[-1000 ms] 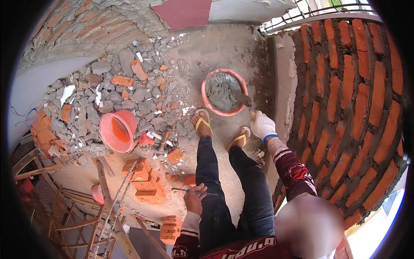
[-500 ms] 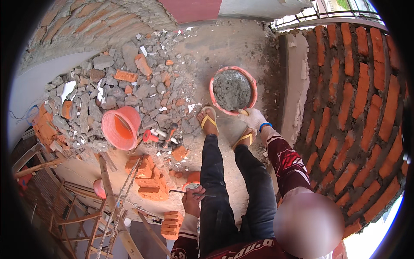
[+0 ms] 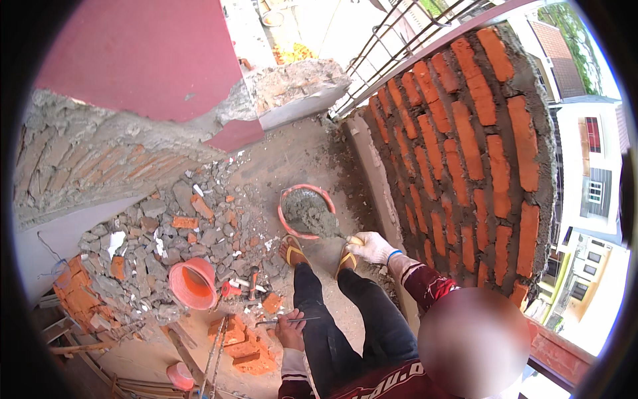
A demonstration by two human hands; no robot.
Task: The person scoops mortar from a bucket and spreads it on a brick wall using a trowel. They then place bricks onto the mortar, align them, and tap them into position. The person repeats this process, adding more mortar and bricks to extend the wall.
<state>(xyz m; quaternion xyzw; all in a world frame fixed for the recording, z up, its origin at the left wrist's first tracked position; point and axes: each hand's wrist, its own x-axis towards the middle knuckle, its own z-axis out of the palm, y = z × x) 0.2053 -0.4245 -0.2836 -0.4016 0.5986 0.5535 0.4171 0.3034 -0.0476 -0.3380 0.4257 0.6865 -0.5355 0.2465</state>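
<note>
My right hand (image 3: 373, 248), in a whitish knitted glove, grips the pale yellow handle of a trowel (image 3: 355, 241). Wet grey mortar (image 3: 318, 216) covers its blade and bulges over the near right rim of a round orange-red tub (image 3: 282, 211). More mortar lies inside that tub. My bare left hand (image 3: 290, 330) is closed around a thin dark metal rod-like tool (image 3: 307, 319), held in front of my left leg; its exact kind is unclear.
Broken concrete and brick rubble (image 3: 156, 229) covers the floor at left. Near it are an orange bucket (image 3: 193, 284), a hammer (image 3: 253, 282) and stacked bricks (image 3: 246, 346). At right stands a brick wall (image 3: 458, 159); a metal railing (image 3: 392, 40) runs behind.
The view has swung up and right, showing more of the wall and outside. Mortar now sits heaped on the trowel at the tub's near rim. My left hand still holds the rod-like tool.
</note>
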